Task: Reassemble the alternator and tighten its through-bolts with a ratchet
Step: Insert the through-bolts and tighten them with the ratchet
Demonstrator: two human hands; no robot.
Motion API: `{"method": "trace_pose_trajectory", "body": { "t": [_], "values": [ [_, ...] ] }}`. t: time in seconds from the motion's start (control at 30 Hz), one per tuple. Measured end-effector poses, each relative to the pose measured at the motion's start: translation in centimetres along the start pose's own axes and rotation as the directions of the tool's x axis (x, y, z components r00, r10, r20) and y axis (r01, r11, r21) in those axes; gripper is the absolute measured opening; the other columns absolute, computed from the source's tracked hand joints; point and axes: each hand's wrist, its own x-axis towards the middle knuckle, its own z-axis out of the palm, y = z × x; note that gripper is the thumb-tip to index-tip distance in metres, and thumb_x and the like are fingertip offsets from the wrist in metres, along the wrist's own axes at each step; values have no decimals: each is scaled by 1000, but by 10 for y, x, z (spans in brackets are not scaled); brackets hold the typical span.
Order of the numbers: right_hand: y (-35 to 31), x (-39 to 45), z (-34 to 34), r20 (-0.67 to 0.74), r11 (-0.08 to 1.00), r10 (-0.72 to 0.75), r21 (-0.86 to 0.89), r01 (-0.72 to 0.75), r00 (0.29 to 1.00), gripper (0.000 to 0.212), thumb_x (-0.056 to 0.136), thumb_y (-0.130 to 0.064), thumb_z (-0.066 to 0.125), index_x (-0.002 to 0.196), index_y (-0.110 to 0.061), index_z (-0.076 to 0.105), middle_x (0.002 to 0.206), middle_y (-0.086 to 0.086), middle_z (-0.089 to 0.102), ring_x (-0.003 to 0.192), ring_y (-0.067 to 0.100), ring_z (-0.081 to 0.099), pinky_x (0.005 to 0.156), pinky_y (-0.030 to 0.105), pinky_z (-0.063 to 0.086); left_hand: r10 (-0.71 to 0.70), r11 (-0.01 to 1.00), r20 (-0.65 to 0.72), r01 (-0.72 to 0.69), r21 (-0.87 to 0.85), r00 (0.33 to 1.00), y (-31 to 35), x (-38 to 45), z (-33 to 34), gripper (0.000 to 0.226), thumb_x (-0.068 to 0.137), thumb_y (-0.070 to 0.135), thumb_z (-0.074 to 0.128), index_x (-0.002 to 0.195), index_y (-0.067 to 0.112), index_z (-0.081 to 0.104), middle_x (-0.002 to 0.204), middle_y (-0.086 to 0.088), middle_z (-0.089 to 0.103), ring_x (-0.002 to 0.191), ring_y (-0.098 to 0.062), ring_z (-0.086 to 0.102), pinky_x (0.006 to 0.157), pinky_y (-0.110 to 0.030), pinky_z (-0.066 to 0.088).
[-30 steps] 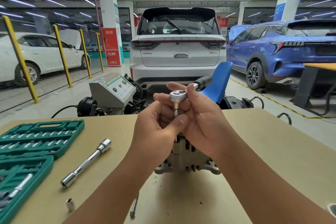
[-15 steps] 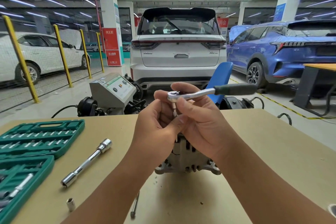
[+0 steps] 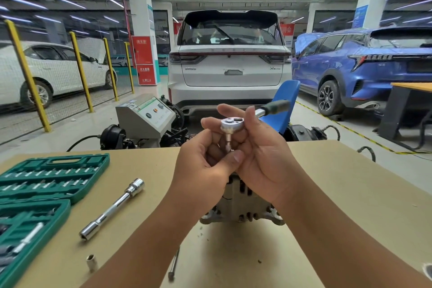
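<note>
The grey alternator (image 3: 243, 208) stands on the tan table (image 3: 339, 194), mostly hidden behind my hands. Above it I hold a ratchet (image 3: 232, 124) with a chrome head and a dark handle that points back and to the right. My right hand (image 3: 261, 159) grips the ratchet just behind its head. My left hand (image 3: 205, 170) pinches the small socket and bit under the head between thumb and fingers. A loose through-bolt (image 3: 174, 264) lies on the table in front of the alternator.
An open green socket set case (image 3: 46, 184) fills the table's left side. A chrome extension with a socket (image 3: 112, 208) and a small loose socket (image 3: 91, 262) lie beside it. Behind the table are a grey tester box (image 3: 145, 119), a blue chair (image 3: 282, 103) and parked cars.
The ratchet handle swung out to the right, then partly back again, while both hands stayed in place above the alternator.
</note>
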Motion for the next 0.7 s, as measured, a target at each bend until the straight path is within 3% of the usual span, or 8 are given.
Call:
{"method": "trace_pose_trajectory", "body": {
  "t": [0.13,0.27,0.4,0.47,0.6,0.7],
  "values": [
    [1,3,-3,-49,1000,-13,-28,11,999,40,94,-43,55,112,-11,72,110,24,73,103,36,70,95,54,54,16,1000,27,-16,-3,1000,-3,-1,-4,21,83,22,72,100,32,77,85,-1,75,79,-24,68,78,-36,60],
    [0,3,0,-73,1000,-15,-25,13,997,40,93,-43,55,108,-8,67,103,23,75,101,35,72,94,53,56,27,1000,108,-27,-2,994,-3,0,-11,27,90,21,65,99,44,78,76,10,70,70,-7,62,65,-22,54],
    [-2,-2,2,49,998,-54,-29,56,997,20,91,-21,65,107,-10,68,117,23,70,110,37,67,98,55,52,51,999,45,-51,-7,998,-6,1,-8,25,87,18,68,94,41,77,76,11,73,70,-2,65,65,-19,53],
    [-1,-3,0,98,997,-65,-39,69,993,24,91,-17,65,114,-11,68,127,22,67,115,36,64,101,55,50,52,999,23,-51,-5,998,-6,0,-6,25,87,18,69,92,40,78,73,12,72,66,0,64,60,-14,50],
    [0,2,1,-34,999,-2,40,3,999,47,98,-40,50,132,-8,58,120,23,71,110,34,70,90,48,59,21,999,-4,-21,27,1000,-9,1,-6,19,83,24,71,93,38,77,77,3,75,70,-11,66,65,-25,54],
    [0,2,2,-20,999,-13,36,13,1000,37,98,-30,55,128,-9,58,117,22,72,106,33,72,90,49,60,16,999,-29,-15,35,999,-10,1,-6,17,82,25,73,95,36,77,78,0,74,71,-16,64,66,-31,56]
  ]
}}
